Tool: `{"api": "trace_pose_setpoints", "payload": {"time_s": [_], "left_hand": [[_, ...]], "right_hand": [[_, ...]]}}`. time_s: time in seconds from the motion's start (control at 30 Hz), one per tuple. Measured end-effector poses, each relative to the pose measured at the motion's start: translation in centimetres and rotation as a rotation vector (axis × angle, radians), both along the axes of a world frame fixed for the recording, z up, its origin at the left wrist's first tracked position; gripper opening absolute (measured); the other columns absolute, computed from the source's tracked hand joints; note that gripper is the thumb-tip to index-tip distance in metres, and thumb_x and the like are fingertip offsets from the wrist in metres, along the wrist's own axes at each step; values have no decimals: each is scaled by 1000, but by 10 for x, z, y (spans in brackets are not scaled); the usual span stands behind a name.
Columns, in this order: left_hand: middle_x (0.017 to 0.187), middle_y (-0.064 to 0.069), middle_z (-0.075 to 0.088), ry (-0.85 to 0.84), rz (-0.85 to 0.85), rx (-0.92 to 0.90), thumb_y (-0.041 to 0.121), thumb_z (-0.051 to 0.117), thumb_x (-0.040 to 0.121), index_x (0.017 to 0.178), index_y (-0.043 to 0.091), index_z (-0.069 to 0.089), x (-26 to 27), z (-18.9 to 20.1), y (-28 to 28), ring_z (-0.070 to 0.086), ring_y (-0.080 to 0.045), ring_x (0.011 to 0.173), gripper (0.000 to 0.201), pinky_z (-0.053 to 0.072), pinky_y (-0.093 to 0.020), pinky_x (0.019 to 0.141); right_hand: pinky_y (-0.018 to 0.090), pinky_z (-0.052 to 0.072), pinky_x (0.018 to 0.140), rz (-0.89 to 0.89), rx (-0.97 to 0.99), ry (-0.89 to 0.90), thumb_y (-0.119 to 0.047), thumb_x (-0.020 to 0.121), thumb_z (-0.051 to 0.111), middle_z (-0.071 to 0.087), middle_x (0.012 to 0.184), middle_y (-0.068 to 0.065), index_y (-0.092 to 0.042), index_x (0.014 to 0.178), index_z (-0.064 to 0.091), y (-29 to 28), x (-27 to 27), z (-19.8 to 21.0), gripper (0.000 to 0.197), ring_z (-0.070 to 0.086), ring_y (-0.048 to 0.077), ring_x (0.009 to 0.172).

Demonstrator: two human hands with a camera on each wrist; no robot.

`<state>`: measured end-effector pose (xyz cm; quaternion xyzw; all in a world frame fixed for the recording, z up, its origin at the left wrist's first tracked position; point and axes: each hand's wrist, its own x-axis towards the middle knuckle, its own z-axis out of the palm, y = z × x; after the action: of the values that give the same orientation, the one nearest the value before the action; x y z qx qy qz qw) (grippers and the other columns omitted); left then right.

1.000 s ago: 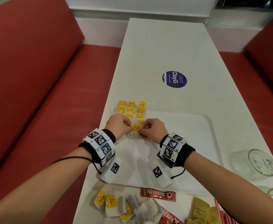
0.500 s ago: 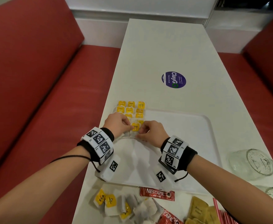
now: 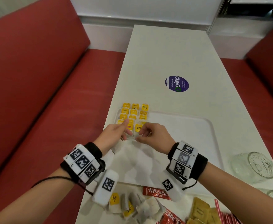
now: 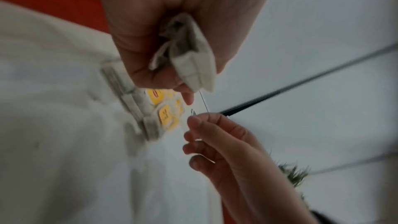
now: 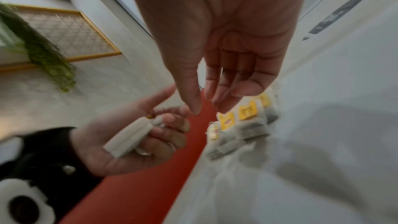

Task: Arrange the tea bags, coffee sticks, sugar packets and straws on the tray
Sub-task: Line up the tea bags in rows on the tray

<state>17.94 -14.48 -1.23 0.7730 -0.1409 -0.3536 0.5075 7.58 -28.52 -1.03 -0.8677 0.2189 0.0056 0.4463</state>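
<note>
Head view is showing both my hands hovering over the far-left corner of the white plastic tray (image 3: 210, 126), which is lying on the white bench (image 3: 172, 50). My left hand (image 3: 114, 135) is gripping a folded white paper tea bag (image 4: 191, 60) in its curled fingers. My right hand (image 3: 153, 136) is sitting just beside it with fingers loosely bent; it looks to be pinching the bag's thin string (image 4: 203, 101), though blur is keeping me from being sure.

The grid of yellow-tagged tea bags (image 3: 135, 113) is lying just beyond my fingertips, filling the tray's far-left corner, its rows running across the tray's short edge. I judge the next bag is going at the near end of that grid, and my left hand is the nearer one.

Left wrist view is giving what the head view hides: the bag's long axis pointing down toward the grid, and the string running from it to my right fingertips. Right wrist view is showing the bag lying across my left palm. Only the head view is showing the loose pile of white tea bags (image 3: 142, 206), red coffee sticks (image 3: 155, 192) and brown sugar packets (image 3: 200, 210) waiting at the bench's near edge.
</note>
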Motion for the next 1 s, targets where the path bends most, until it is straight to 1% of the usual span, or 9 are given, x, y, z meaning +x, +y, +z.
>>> {"api": "trace_pose_setpoints", "payload": {"time_s": [0.07, 0.13, 0.3, 0.5, 0.63, 0.73, 0.8, 0.9, 1.0], "left_hand": [[51, 3, 44, 252, 64, -82, 57, 35, 93, 73, 10, 67, -11, 10, 5, 40, -12, 47, 61, 37, -24, 47], [50, 3, 40, 437, 86, -144, 61, 29, 93, 77, 9, 65, -19, 19, 7, 38, -12, 44, 66, 36, -22, 45], [58, -1, 56, 625, 119, -256, 72, 22, 87, 88, 10, 58, -32, 33, 7, 58, -12, 47, 72, 45, -22, 49], [56, 1, 62, 622, 205, -318, 71, 24, 87, 80, 10, 55, -54, 41, 9, 62, -11, 48, 69, 49, -25, 54], [58, 0, 62, 554, 202, -328, 75, 26, 84, 87, 9, 56, -70, 45, 15, 59, -16, 48, 72, 35, -28, 54], [66, -3, 64, 567, 164, -347, 77, 26, 83, 85, 10, 57, -78, 49, 24, 57, -19, 57, 74, 39, -27, 54], [69, -4, 67, 597, 121, -378, 72, 26, 87, 83, 10, 57, -82, 53, 33, 58, -16, 54, 69, 42, -25, 54], [84, -6, 65, 634, 46, -420, 60, 42, 89, 103, 8, 63, -85, 57, 48, 55, -14, 61, 58, 44, -23, 52], [82, -2, 58, 621, 11, -442, 44, 56, 86, 107, 11, 65, -87, 56, 58, 51, -11, 64, 39, 43, -20, 52]], "right_hand": [[10, 38, 56, 43, 52, -52, -26, 76, 74, 60, 70, -8, -21, 83, 61, 9, -11, 16, 16, 50, -1, 56], [10, 40, 59, 81, 112, -98, -27, 76, 75, 60, 69, -10, -22, 84, 62, 20, -21, 31, 15, 51, -2, 57], [7, 40, 60, 115, 211, -163, -27, 76, 76, 61, 71, -10, -17, 91, 67, 43, -37, 52, 20, 52, 1, 60], [14, 43, 58, 64, 169, -174, -37, 74, 76, 61, 70, -9, -20, 88, 64, 62, -49, 59, 26, 54, 4, 59], [17, 47, 51, 57, 237, -171, -16, 80, 70, 60, 66, -6, -18, 87, 62, 70, -60, 62, 11, 58, 6, 53], [22, 50, 54, 38, 288, -169, -11, 81, 69, 61, 71, -1, -15, 87, 65, 69, -67, 63, 9, 60, 13, 58], [22, 52, 57, 14, 354, -165, -13, 83, 68, 61, 76, 5, -14, 87, 65, 66, -72, 66, 5, 60, 13, 60], [24, 56, 64, -8, 459, -173, -9, 85, 64, 55, 84, 13, -6, 99, 67, 63, -80, 71, 14, 59, 14, 67], [24, 57, 66, -49, 560, -191, -7, 86, 63, 54, 88, 16, -5, 97, 66, 60, -86, 74, 12, 59, 16, 69]]}}
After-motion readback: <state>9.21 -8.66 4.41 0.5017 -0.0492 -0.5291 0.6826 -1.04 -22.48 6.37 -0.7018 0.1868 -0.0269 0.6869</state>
